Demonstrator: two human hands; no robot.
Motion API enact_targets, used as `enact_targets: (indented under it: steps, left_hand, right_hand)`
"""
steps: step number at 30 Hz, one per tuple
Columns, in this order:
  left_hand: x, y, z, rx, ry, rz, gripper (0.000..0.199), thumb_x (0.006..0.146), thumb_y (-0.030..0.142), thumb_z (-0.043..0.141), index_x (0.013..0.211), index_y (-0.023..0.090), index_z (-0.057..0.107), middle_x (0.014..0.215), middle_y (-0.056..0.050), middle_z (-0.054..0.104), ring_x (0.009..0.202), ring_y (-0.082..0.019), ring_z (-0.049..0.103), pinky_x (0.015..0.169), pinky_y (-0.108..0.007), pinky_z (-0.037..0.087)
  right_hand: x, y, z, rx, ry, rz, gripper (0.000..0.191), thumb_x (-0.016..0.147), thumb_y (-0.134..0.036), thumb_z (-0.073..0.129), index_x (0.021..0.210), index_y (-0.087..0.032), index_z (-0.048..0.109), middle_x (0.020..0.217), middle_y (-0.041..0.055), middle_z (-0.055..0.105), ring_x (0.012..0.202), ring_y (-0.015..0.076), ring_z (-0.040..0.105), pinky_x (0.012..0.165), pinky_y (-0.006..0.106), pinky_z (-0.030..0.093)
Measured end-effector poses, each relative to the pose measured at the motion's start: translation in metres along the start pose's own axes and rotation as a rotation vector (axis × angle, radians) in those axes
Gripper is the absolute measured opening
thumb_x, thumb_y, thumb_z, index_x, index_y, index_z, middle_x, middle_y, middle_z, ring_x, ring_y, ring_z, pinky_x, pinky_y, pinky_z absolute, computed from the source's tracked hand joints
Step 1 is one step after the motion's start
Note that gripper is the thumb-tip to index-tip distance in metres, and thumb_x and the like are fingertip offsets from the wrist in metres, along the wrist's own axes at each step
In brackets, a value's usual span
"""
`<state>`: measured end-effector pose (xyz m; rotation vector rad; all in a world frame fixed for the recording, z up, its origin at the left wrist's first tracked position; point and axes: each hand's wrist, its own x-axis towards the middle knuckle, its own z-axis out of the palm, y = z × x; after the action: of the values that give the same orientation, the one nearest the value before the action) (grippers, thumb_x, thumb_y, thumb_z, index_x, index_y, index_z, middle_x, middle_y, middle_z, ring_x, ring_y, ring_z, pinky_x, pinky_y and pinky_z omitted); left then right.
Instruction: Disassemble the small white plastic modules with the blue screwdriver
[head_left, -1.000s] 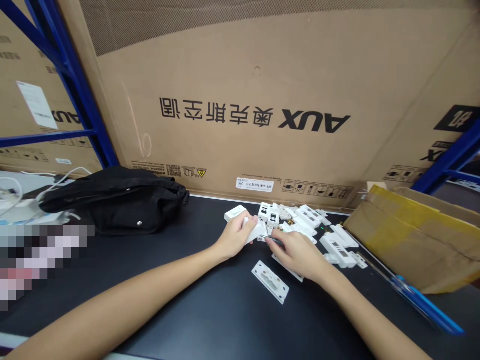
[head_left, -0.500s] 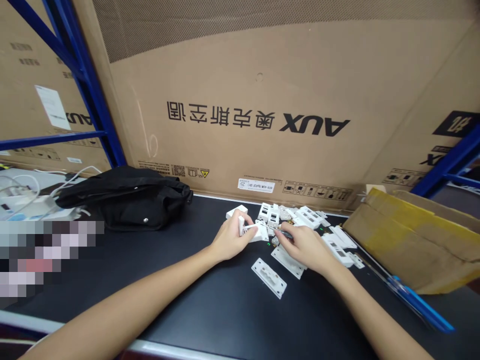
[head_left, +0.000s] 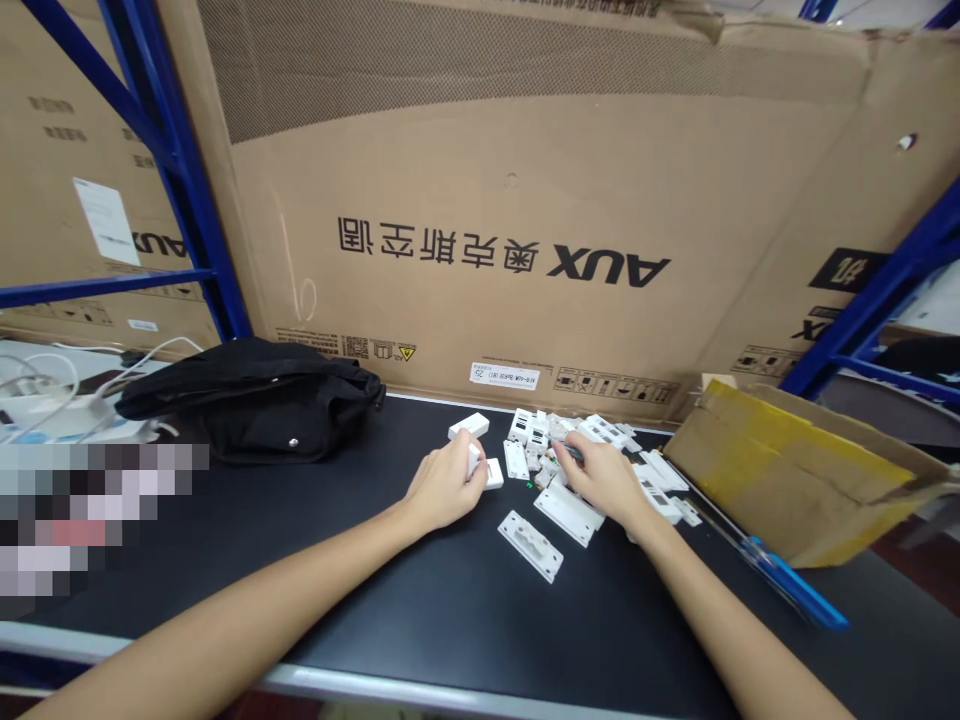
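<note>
My left hand [head_left: 448,486] is closed around a white plastic housing [head_left: 493,474], whose right end sticks out past the fingers. A small white box [head_left: 469,427] lies just behind that hand. My right hand [head_left: 609,482] grips a slim dark-handled tool [head_left: 570,451] over the heap of white plastic parts [head_left: 538,428]; its tip is too small to make out. Between the hands lies a white plate with holes [head_left: 516,460]. Closer to me are a larger white plate [head_left: 568,512], by my right wrist, and a white bracket plate [head_left: 531,546].
A black bag [head_left: 259,405] lies at the left on the black tabletop [head_left: 420,610]. To the right stand an open cardboard box [head_left: 795,475] and a long blue object [head_left: 806,590]. A large carton [head_left: 450,310] walls off the back, beside blue rack posts [head_left: 180,160].
The hands have moved apart; the tool has left the white housing. The holed plate beside the housing now lies on the table. The view has shifted slightly.
</note>
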<state>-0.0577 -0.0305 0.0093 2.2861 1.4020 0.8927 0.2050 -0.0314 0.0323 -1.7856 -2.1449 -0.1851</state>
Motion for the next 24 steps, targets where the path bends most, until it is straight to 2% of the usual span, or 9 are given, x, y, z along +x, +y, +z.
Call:
enact_targets:
  steps: [4, 11, 15, 19, 24]
  left_hand:
    - [0.001, -0.001, -0.001, 0.073, -0.034, -0.045, 0.018, 0.090, 0.029, 0.050, 0.106, 0.022, 0.051, 0.091, -0.007, 0.071, 0.084, -0.028, 0.070, 0.074, -0.033, 0.046]
    - [0.005, -0.005, 0.004, 0.288, -0.064, 0.031, 0.027, 0.089, 0.028, 0.045, 0.114, 0.018, 0.048, 0.084, -0.012, 0.071, 0.077, -0.034, 0.070, 0.066, -0.034, 0.043]
    - [0.006, -0.004, -0.002, 0.256, -0.032, 0.024, 0.024, 0.095, 0.034, 0.039, 0.112, 0.019, 0.046, 0.085, -0.012, 0.071, 0.078, -0.033, 0.070, 0.064, -0.034, 0.042]
    - [0.006, -0.002, -0.010, 0.168, 0.029, 0.035, 0.034, 0.100, 0.046, 0.029, 0.113, 0.019, 0.044, 0.086, -0.010, 0.070, 0.078, -0.032, 0.070, 0.065, -0.034, 0.041]
    - [0.004, -0.002, -0.011, 0.149, -0.002, 0.148, 0.032, 0.102, 0.044, 0.026, 0.113, 0.020, 0.044, 0.088, -0.007, 0.068, 0.080, -0.029, 0.068, 0.066, -0.035, 0.042]
  right_hand:
    - [0.001, 0.002, 0.004, -0.012, 0.004, 0.025, 0.041, 0.098, -0.051, 0.032, 0.084, -0.023, 0.058, 0.062, 0.0035, 0.062, 0.067, 0.0220, 0.061, 0.060, 0.028, 0.030]
    - [0.002, 0.001, 0.007, -0.022, -0.020, 0.028, 0.039, 0.098, -0.050, 0.034, 0.085, -0.023, 0.058, 0.062, 0.0035, 0.062, 0.065, 0.0218, 0.060, 0.060, 0.029, 0.029]
    - [0.001, -0.001, 0.006, -0.027, -0.013, 0.037, 0.039, 0.097, -0.050, 0.034, 0.085, -0.023, 0.058, 0.062, 0.0034, 0.063, 0.067, 0.0222, 0.061, 0.059, 0.029, 0.029]
    - [0.002, -0.002, 0.003, -0.042, 0.000, 0.028, 0.038, 0.097, -0.050, 0.034, 0.084, -0.023, 0.057, 0.063, 0.0035, 0.063, 0.068, 0.0225, 0.062, 0.059, 0.028, 0.028]
    - [0.012, -0.005, -0.003, -0.045, 0.003, 0.006, 0.034, 0.096, -0.049, 0.038, 0.080, -0.023, 0.054, 0.061, 0.0037, 0.062, 0.062, 0.0217, 0.058, 0.057, 0.029, 0.024]
